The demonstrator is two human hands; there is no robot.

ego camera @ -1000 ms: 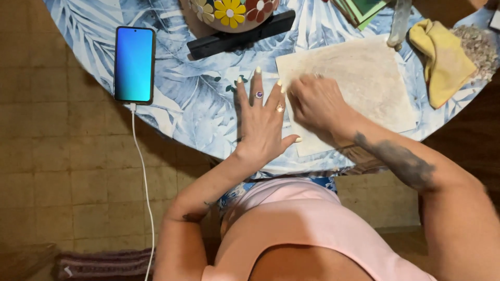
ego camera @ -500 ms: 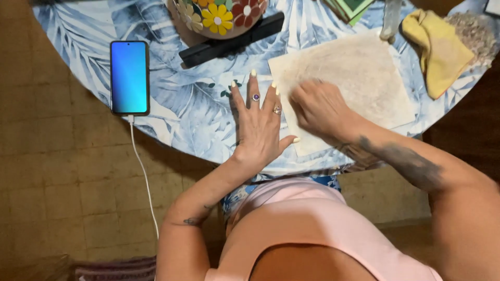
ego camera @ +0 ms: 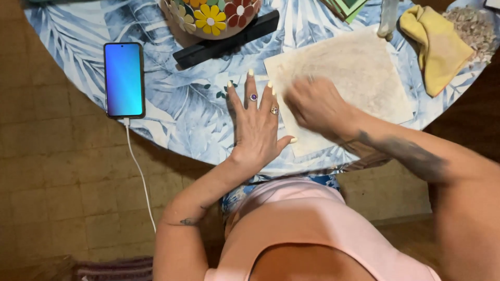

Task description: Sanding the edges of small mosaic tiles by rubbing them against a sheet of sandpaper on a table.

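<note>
Two hands on a thin sheet

Left hand (ego camera: 256,125) flat, fingers spread, pins beige paper sheet (ego camera: 354,78); right hand (ego camera: 315,104) loosely curled, blurred. Paper seems light, tearable.

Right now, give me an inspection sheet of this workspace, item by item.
Surface: round table under a blue leaf-print cloth.
Job's things: pale, stained square sheet lying flat near the table edge.
Clutter: phone with lit screen; flowered pot; black bar; yellow cloth; heap of pale bits, top right.
Hands: left hand flat, fingers spread, at the sheet's left edge; right hand pressed on the sheet, blurred.
Cables: white cable runs from the phone down off the table.
Surroundings: tan tiled floor; striped rug at the bottom.
</note>
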